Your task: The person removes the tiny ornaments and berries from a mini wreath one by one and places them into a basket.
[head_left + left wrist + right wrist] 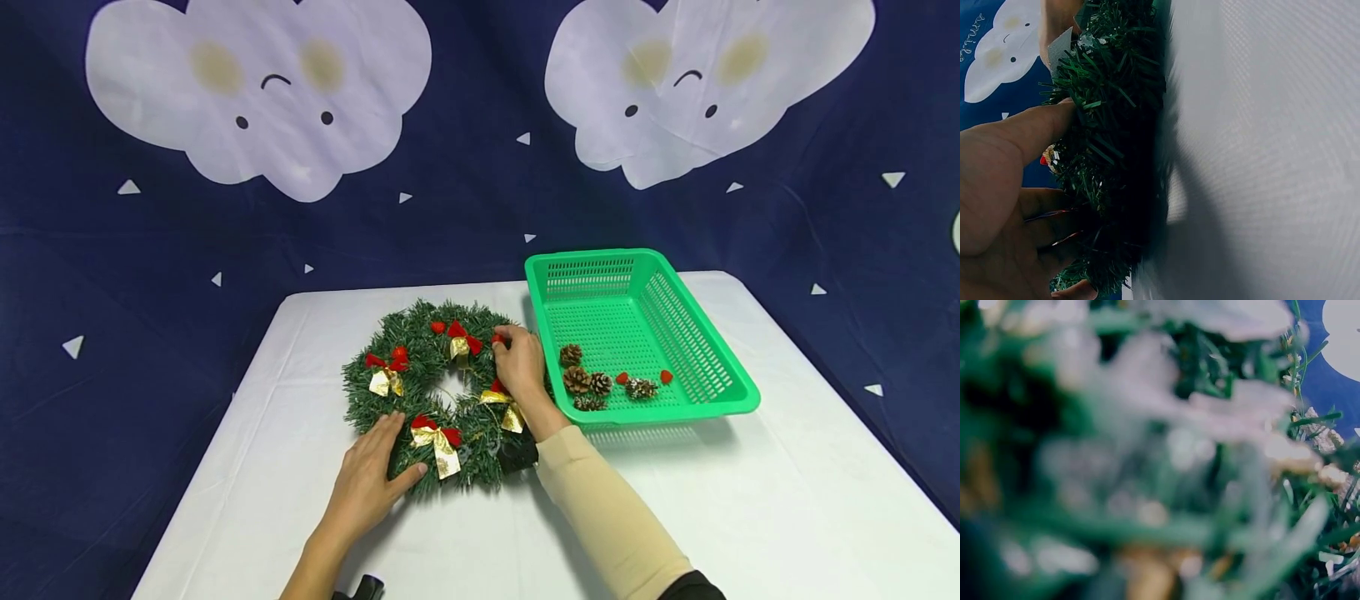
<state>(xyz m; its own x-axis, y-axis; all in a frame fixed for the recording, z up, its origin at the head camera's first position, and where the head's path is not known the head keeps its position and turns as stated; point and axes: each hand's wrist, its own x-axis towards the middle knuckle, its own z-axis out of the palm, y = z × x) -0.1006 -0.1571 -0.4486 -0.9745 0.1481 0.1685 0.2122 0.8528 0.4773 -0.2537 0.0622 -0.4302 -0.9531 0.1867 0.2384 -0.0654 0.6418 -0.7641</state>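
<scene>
A green tinsel wreath (420, 333) lies on the table, trimmed with red-and-gold bows (438, 442) and small red ornaments (437, 327). On its upper right part, my right hand (521, 362) pinches another small red ornament (498, 338) between thumb and fingers. My left hand (367, 479) rests against the wreath's lower left edge, fingers extended and thumb spread toward the front bow. In the left wrist view, the thumb (1047, 128) touches the green foliage (1104, 106), and the fingertips are hidden in it. Blurred foliage fills most of the right wrist view.
A green plastic basket (708, 333) stands to the right of the wreath. Several pine cones (576, 379) and two small red ornaments (666, 377) lie in its near part. The table wears a white cloth (757, 500); a dark blue cloud-print backdrop (480, 208) hangs behind.
</scene>
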